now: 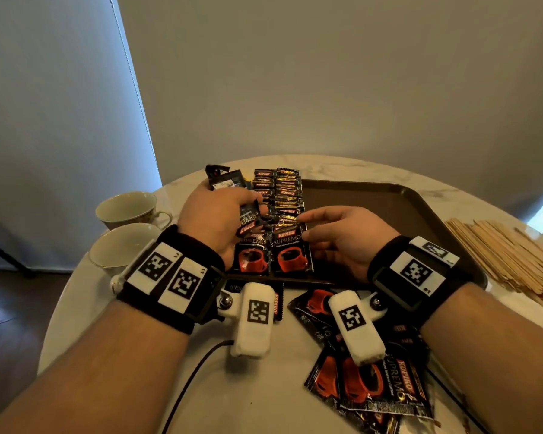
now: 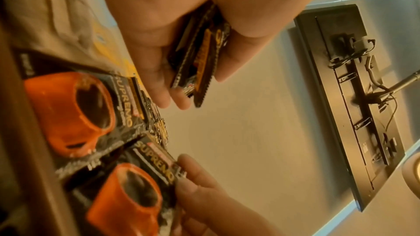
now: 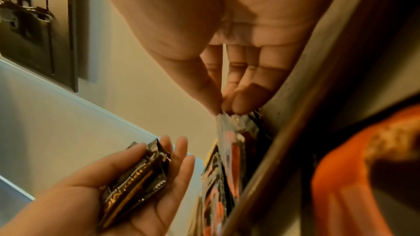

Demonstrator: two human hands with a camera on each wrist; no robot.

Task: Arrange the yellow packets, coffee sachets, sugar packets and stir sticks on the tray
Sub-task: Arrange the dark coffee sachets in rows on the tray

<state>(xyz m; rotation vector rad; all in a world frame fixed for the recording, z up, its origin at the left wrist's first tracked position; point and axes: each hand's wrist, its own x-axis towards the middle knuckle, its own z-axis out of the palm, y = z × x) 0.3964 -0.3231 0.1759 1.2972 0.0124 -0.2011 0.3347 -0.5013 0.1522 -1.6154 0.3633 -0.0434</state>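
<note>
- A home dining or living room, by the look of it.
- Round marble-patterned tabletop [image 1: 342, 170] with two porcelain teacups [image 1: 129, 208].
- Wall-mounted flat screen [image 2: 354, 96] with cables.
- Dark wood floor [image 1: 16, 311], plain walls.

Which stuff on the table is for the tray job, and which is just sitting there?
For the job:
tray
coffee sachets
stir sticks
sachets in left hand
right hand pinching a sachet

Just there:
two teacups
cable
</note>
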